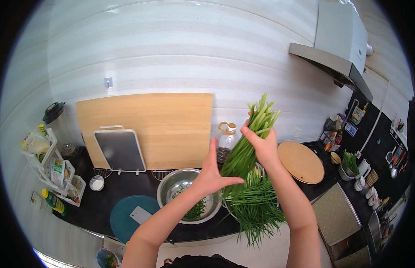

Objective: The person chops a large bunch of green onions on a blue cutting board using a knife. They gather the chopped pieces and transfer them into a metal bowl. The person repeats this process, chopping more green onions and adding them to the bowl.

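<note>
Above the worktop's [89, 203] front edge, the right hand [263, 145] has its fingers closed round a light, floppy bunch of chives [243, 158], best gripped mid-stalk, while the left hand [212, 174], fingers spread, steadies it.

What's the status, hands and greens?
Right hand gripping chive bunch upright. Left hand open, touching its lower end. Steel bowl below; nothing in the way.
</note>
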The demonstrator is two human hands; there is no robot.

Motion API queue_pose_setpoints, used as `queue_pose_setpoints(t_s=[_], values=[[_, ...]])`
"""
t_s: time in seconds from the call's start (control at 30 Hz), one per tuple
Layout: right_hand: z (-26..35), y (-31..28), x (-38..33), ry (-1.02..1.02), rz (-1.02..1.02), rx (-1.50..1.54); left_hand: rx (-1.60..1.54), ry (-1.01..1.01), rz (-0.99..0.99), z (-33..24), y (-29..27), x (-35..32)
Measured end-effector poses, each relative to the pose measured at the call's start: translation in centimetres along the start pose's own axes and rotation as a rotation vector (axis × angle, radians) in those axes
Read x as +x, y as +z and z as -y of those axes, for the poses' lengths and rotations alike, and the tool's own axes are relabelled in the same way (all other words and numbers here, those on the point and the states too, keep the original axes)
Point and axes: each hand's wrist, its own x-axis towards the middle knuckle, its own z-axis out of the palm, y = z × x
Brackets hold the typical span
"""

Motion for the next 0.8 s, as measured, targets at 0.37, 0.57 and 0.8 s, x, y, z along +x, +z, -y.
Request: queue_pose_setpoints(t_s=[0.37,0.57,0.8], values=[[-1.1,16.0,-6.7,0.197,-0.302,0.687,0.358,0.102,-0.328,2.7,-8.8,-5.4],[-4.2,18.9,-9.1,0.335,0.036,0.613,0.089,-0.221,-0.033,5.5,-15.1,-9.1],[-9.2,19.7,-10.4,0.491,0.482,0.683,-0.576,-0.61,0.173,6.2,-22.5,-12.0]])
